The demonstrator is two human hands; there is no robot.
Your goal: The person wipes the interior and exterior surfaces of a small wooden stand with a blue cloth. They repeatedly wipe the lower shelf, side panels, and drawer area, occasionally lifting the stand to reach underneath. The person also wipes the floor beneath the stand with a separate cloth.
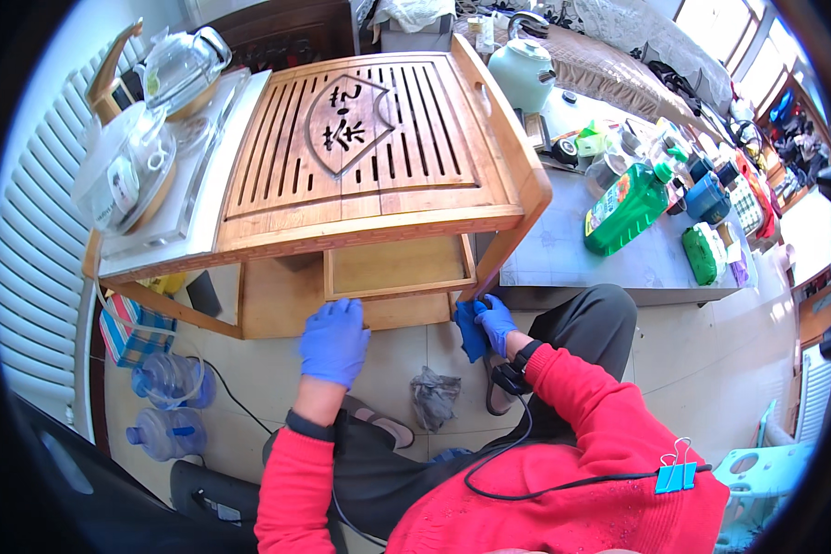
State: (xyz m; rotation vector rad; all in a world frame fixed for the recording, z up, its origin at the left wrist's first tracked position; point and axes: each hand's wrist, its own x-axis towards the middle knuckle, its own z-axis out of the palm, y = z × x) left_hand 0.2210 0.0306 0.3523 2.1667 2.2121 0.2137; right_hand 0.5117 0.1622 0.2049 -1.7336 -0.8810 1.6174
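Observation:
In front of me stands a wooden tea cart (pixel 367 211) with a slatted top that bears carved writing. Below the top, a shallow wooden drawer (pixel 401 266) shows its pale inside above the lower shelf (pixel 284 305). My right hand (pixel 496 324), in a blue-violet glove, grips a blue cloth (pixel 469 329) against the cart's right front leg (pixel 492 266). My left hand (pixel 334 343), gloved alike, is at the lower shelf's front edge beside the drawer's left corner. Its fingertips point away from me, and whether they grip the edge is hidden.
Glass kettles (pixel 183 73) stand on the cart's left end. A table (pixel 547 256) at right holds a green bottle (pixel 627 208) and a mint electric kettle (pixel 523 73). Water jugs (pixel 170 433) and a crumpled grey bag (pixel 434 398) lie on the floor. A radiator (pixel 38 263) lines the left wall.

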